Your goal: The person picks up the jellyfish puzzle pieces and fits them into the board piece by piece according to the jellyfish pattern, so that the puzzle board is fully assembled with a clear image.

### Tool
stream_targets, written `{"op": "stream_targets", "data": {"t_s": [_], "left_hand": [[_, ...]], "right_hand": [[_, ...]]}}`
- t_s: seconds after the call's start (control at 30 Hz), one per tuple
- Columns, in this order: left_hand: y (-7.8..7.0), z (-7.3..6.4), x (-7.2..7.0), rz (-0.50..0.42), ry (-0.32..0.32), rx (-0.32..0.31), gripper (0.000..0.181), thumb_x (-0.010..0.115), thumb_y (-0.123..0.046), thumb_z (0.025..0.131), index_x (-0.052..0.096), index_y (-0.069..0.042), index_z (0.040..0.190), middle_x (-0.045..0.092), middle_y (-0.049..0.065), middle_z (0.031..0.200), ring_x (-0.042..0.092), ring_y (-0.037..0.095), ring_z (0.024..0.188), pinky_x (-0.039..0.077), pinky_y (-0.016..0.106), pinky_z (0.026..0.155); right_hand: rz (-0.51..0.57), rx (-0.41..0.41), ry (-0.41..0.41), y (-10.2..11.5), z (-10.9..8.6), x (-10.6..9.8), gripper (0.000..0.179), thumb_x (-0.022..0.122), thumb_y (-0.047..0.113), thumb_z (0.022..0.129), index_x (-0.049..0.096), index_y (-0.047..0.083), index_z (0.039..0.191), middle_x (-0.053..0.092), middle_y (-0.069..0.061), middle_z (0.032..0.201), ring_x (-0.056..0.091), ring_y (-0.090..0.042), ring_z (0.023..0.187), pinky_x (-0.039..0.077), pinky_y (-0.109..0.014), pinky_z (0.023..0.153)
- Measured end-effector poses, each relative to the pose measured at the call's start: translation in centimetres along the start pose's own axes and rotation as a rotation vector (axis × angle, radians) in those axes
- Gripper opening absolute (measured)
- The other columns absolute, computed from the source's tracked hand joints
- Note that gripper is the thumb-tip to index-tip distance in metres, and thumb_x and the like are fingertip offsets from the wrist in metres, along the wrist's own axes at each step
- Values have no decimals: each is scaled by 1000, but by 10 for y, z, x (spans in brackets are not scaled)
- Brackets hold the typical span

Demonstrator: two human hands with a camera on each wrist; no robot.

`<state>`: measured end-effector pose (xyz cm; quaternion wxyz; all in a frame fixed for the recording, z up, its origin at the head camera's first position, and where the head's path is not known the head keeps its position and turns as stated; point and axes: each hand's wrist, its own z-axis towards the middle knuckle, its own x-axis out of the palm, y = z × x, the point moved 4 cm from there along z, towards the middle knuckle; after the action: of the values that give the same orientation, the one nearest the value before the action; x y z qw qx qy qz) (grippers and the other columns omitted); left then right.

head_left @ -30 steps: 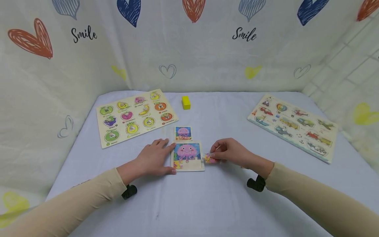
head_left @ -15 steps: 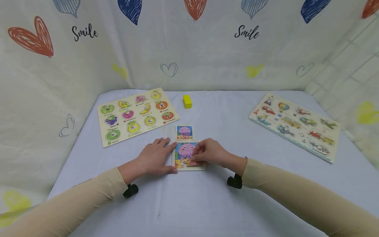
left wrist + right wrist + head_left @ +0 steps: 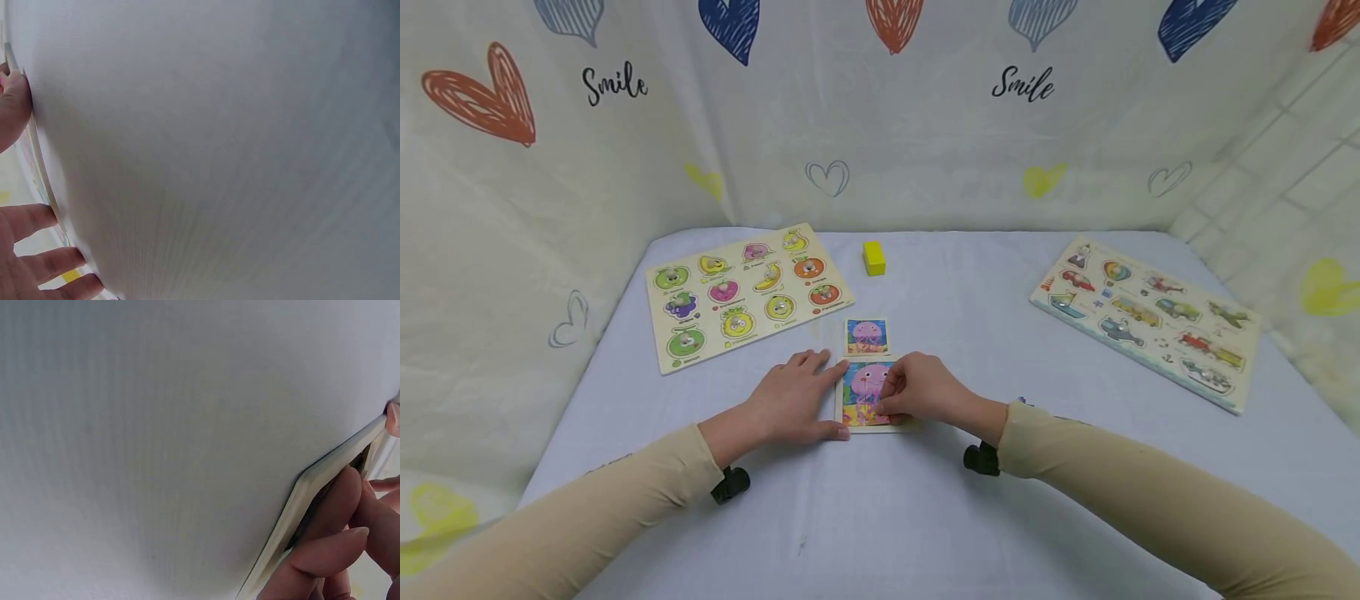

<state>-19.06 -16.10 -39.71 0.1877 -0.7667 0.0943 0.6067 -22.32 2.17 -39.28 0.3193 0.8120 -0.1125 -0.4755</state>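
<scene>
A small wooden jigsaw board (image 3: 840, 408) with a pink jellyfish picture lies mid-table. My left hand (image 3: 792, 402) rests at its left side, fingers spread, thumb at the lower left corner and index finger at the upper left. My right hand (image 3: 925, 389) is over the board's right half, thumb and fingers pinching a jigsaw piece (image 3: 872, 414) with pink and yellow colours at the lower row. These fingers hide most of the piece and the board's right side. In the right wrist view, curled fingers (image 3: 331, 550) reach inside the board's pale frame (image 3: 303, 497).
Just behind the board lies a smaller jellyfish picture card (image 3: 867, 337). A yellow block (image 3: 874, 258) stands farther back. A fruit puzzle board (image 3: 748, 296) lies at the back left, and a vehicle puzzle board (image 3: 1150, 321) at the right. A printed curtain (image 3: 925, 125) hangs behind the table.
My right hand has carried the piece leftward from beside the board onto its lower row, then shifted slightly farther left. My left hand has stayed at the board's left edge.
</scene>
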Motion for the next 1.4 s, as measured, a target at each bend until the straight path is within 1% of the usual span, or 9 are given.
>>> {"op": "stream_targets", "data": {"t_s": [0.13,0.33,0.67,1.07,1.4], "left_hand": [[0,0,0,-5,5,-2,94,76,-61,83,42,-12,157,39,21,161,38,43,147,43,59,111],[-1,0,0,-4,11,2,95,76,-60,84,41,-11,157,38,22,161,37,44,148,43,58,113],[-1,-1,1,-35,25,1,95,77,-57,84,40,-10,158,36,23,163,34,45,150,38,57,118],[0,0,1,-29,18,2,94,76,-58,84,40,-11,158,36,22,163,34,44,151,37,56,118],[-1,-1,0,-28,21,6,94,77,-57,84,41,-10,157,37,23,162,34,44,150,38,56,118]], "right_hand": [[-30,-6,-6,2,-1,0,16,84,19,86,72,9,83,68,-2,72,60,-12,64,45,-20,56],[-45,2,-10,5,-3,-1,19,84,19,86,69,9,81,67,-1,70,59,-12,62,44,-19,54],[-74,1,-17,7,-3,-1,20,84,18,86,67,9,81,65,-3,72,58,-14,68,44,-20,55],[-112,3,-16,9,-2,-1,21,85,19,85,66,9,82,63,-3,72,57,-15,69,43,-21,56],[-154,-16,-27,7,3,1,25,81,23,89,65,9,77,62,-2,67,54,-13,62,39,-21,52]]}}
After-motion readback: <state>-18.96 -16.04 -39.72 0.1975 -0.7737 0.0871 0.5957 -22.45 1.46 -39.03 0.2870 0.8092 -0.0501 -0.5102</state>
